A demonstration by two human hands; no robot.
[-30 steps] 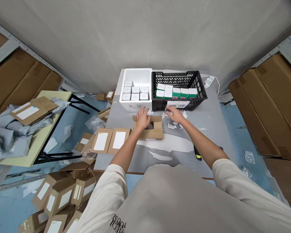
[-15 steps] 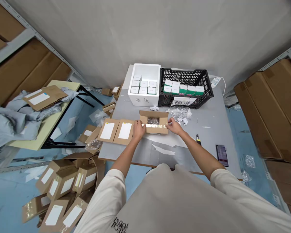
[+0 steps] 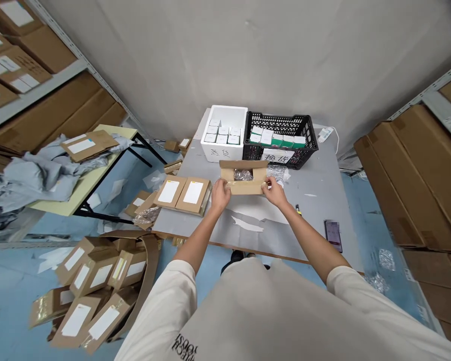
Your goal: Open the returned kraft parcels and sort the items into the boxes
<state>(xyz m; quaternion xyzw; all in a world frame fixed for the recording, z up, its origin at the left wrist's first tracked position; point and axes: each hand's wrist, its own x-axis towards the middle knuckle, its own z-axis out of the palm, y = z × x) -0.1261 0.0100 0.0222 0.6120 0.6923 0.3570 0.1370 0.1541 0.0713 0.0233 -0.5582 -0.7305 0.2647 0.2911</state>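
Note:
An open brown cardboard box (image 3: 244,186) sits on the grey table (image 3: 315,210), its far flap raised and a clear plastic-wrapped item (image 3: 243,174) inside. My left hand (image 3: 220,194) grips the box's left end with curled fingers. My right hand (image 3: 274,190) grips its right end. Two closed brown boxes with white labels (image 3: 183,193) lie just left of my left hand.
Behind the box stand a white foam box (image 3: 225,131) of small white cartons and a black crate (image 3: 281,138) of green-and-white cartons. A phone (image 3: 332,234) and a pen (image 3: 298,209) lie at right. Labelled boxes (image 3: 97,286) litter the floor at left; a side table (image 3: 78,175) carries grey bags.
My hands came back from the far side of the table and took the box by its two ends. The camera view has pulled back and tilted up.

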